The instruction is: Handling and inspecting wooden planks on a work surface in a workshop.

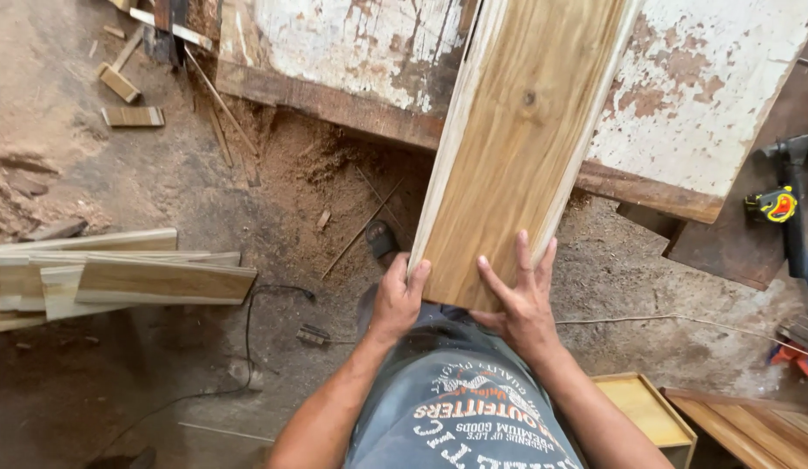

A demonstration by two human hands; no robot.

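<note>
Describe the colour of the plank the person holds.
The plank is golden-brown with pale cream edges and a dark knot; head view.

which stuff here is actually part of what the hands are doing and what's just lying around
In use:
- wooden board
- left hand on its left edge
- right hand flat on its end
- peeling white bench under it

Lying about:
- stacked planks
- tape measure
- hammer
- black cable
- offcuts
</note>
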